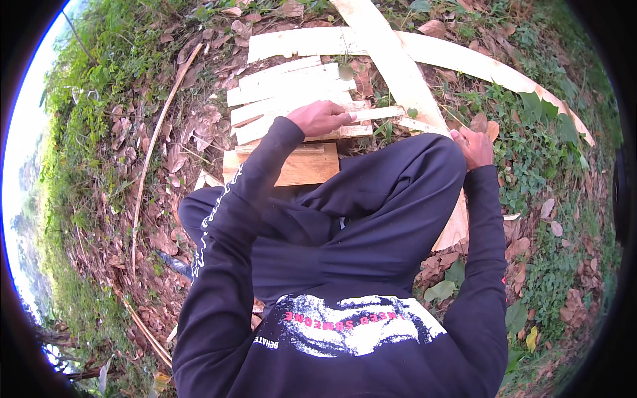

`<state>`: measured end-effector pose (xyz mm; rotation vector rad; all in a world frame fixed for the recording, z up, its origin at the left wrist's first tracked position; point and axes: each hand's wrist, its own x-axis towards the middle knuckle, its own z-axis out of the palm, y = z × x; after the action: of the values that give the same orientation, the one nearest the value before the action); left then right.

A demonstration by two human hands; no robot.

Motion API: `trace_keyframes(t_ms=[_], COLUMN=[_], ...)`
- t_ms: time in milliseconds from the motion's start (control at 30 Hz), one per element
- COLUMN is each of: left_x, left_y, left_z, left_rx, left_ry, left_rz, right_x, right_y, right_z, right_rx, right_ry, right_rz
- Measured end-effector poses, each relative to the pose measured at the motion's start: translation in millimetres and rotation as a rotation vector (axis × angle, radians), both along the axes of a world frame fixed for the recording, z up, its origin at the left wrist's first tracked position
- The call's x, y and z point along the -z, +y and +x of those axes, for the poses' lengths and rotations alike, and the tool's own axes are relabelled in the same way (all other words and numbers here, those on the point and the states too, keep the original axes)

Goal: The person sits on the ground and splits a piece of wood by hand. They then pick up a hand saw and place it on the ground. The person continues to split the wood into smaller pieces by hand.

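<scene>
My left hand [322, 118] rests palm down on a row of pale split wood slats [285, 89] lying on the ground, its fingers pressing a thin slat [378, 113] that sticks out to the right. My right hand [474, 144] is beside my raised right knee, near a long pale plank [398, 66]; its fingers are curled and what it holds, if anything, is hidden. A brown wooden block [305, 166] lies under the slats, just in front of my legs.
A second long curved plank [491, 66] runs across the back to the right. A thin stick [156, 139] lies on the left. Dry leaves and low green plants cover the ground all around.
</scene>
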<state>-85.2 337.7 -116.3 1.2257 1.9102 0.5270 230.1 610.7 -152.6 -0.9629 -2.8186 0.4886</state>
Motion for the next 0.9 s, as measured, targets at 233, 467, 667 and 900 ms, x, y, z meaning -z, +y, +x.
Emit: trace_keyframes(t_ms=[233, 467, 667, 900], left_x=[24, -8, 18, 17], left_y=[-9, 10, 16, 17], left_z=[23, -15, -13, -14], left_rx=[0.053, 0.085, 0.121, 0.178], left_ry=[0.000, 0.073, 0.036, -0.091], left_rz=[-0.017, -0.043, -0.072, -0.301], right_x=[9, -45, -19, -5], right_y=[-8, 2, 7, 15], right_z=[-1, -31, -23, -17], right_rx=[0.125, 0.030, 0.024, 0.000], right_ry=[-0.035, -0.102, -0.266, -0.310], right_rz=[-0.033, 0.037, -0.198, -0.410])
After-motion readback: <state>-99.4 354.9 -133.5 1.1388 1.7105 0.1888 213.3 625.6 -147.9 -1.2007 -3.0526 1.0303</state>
